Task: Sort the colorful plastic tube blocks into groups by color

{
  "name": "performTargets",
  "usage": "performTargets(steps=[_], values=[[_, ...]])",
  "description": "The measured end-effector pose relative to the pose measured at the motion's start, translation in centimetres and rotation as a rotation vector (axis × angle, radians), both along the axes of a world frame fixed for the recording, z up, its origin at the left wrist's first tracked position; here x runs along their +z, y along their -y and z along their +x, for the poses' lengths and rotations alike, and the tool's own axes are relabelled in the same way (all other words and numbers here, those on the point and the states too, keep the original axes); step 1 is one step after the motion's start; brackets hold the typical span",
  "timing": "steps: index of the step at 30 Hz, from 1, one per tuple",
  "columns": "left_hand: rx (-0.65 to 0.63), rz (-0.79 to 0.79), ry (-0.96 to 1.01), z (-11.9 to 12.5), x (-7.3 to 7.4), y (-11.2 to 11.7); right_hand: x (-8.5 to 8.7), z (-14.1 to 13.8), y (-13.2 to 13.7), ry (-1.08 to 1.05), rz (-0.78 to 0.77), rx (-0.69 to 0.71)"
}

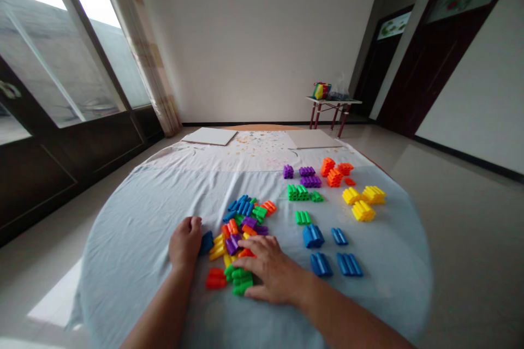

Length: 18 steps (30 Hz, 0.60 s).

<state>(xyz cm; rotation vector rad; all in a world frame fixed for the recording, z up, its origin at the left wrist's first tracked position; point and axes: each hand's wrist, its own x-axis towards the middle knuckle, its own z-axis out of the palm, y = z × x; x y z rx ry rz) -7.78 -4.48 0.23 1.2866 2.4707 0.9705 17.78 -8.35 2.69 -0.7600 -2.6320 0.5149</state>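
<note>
A mixed pile of ridged plastic blocks (249,222) lies on the cloth between my two hands. My left hand (185,242) rests curled on the cloth at the pile's left edge, right beside a blue block (206,243); the inside of its fingers is hidden. Over the pile's near right side, my right hand (270,267) has its fingers spread. Its fingertips reach an orange block (246,253) and green blocks (240,279), with nothing visibly gripped. A red-orange block (216,278) lies at the near left of the pile.
To the right stand colour groups: purple blocks (310,180), orange blocks (334,176), yellow blocks (363,210), green blocks (298,192) and blue blocks (313,236). Two flat boards, one left (210,136) and one right (313,139), lie at the round table's far side.
</note>
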Motion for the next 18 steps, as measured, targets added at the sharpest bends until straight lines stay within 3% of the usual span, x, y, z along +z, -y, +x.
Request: performTargets(steps=[5, 7, 14, 18], values=[[-0.006, 0.012, 0.006, 0.1, 0.2, 0.1, -0.5, 0.1, -2.1, -0.036, 0.043, -0.27], [-0.008, 0.02, 0.011, 0.2, 0.2, 0.0, -0.4, 0.2, -2.3, -0.092, 0.056, -0.314], [-0.012, 0.035, 0.021, 0.3, 0.3, 0.2, -0.5, -0.6, -0.6, -0.132, 0.076, -0.119], [-0.011, 0.038, 0.016, 0.3, 0.4, 0.3, -0.6, -1.3, -0.3, -0.095, 0.091, -0.146]])
